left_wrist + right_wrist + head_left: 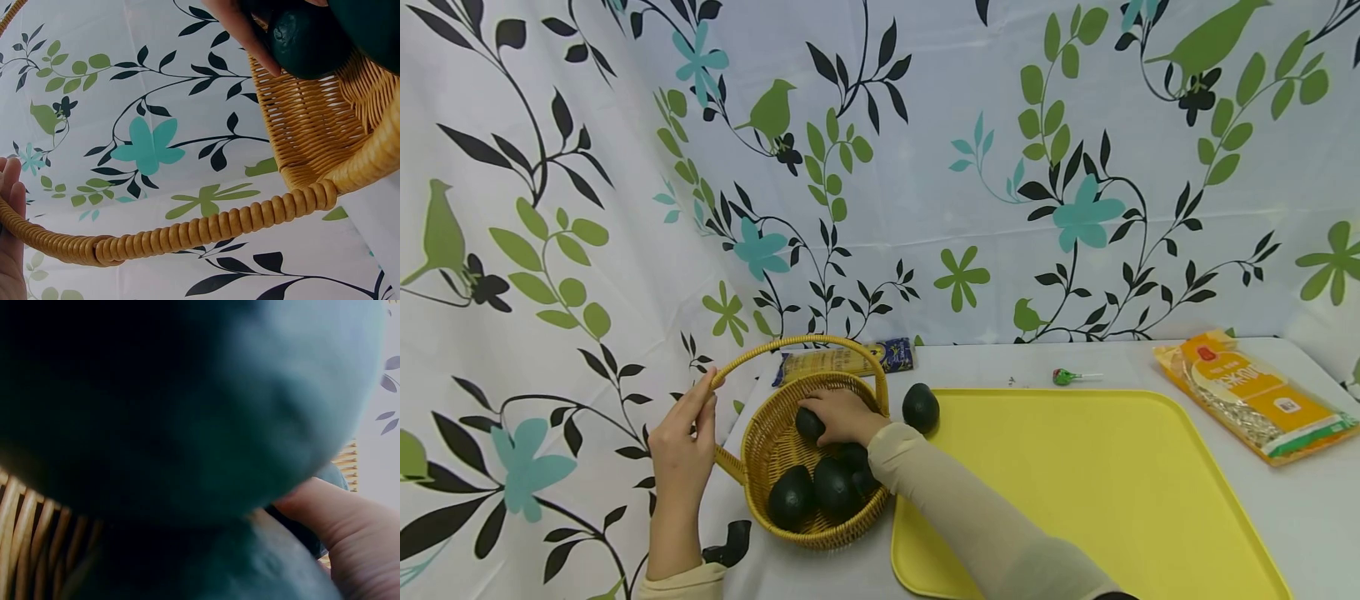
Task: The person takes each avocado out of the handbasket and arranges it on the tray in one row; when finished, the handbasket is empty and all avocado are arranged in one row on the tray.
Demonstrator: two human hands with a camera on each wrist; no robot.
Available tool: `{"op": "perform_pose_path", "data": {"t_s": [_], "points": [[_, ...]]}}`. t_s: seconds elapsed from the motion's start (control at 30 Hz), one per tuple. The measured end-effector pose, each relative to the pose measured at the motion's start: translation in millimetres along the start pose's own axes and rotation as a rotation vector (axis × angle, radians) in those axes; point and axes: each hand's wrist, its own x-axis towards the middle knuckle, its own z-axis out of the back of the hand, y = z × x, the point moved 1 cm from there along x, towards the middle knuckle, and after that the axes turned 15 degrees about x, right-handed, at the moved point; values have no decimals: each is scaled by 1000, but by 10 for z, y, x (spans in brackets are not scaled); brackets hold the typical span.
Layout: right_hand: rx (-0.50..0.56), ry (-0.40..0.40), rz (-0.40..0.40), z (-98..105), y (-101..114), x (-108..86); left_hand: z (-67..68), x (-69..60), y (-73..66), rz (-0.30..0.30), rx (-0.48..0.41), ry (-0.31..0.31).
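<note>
A round wicker basket (756, 492) with an arched handle (808, 339) stands left of the yellow tray. My left hand (681, 442) holds the handle's left side; in the left wrist view the handle (206, 231) crosses that hand's fingers. Inside the basket, my right hand (842, 415) grips a dark green avocado (810, 425), its fingers partly hidden. More avocados (792, 498) lie below it in the basket. A large avocado (206, 412) fills most of the right wrist view, with the right thumb (331, 509) behind it. Another avocado (921, 407) sits outside, at the tray's back left corner.
The yellow tray (1075, 483) covers much of the white table. Behind the basket lies a yellow and blue packet (891, 355). A green-wrapped lollipop (1064, 377) lies behind the tray, an orange bag (1255, 392) to its right. A patterned curtain (925, 167) hangs at the back.
</note>
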Motion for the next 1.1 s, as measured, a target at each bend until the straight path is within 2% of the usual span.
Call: {"op": "perform_pose_path", "data": {"t_s": [0.3, 0.6, 0.77, 0.9, 1.0, 1.1], "points": [[38, -19, -8, 13, 6, 0, 0, -2, 8, 17, 15, 28], [94, -38, 99, 50, 91, -1, -10, -7, 14, 6, 10, 8], [134, -10, 123, 41, 135, 23, -7, 2, 7, 1, -7, -14], [209, 53, 135, 24, 206, 35, 2, 4, 1, -5, -12, -25], [257, 102, 120, 6, 251, 39, 4, -1, -2, -4, -10, -18], [282, 115, 91, -15, 263, 55, -1, 0, -4, -6, -15, -17]]}}
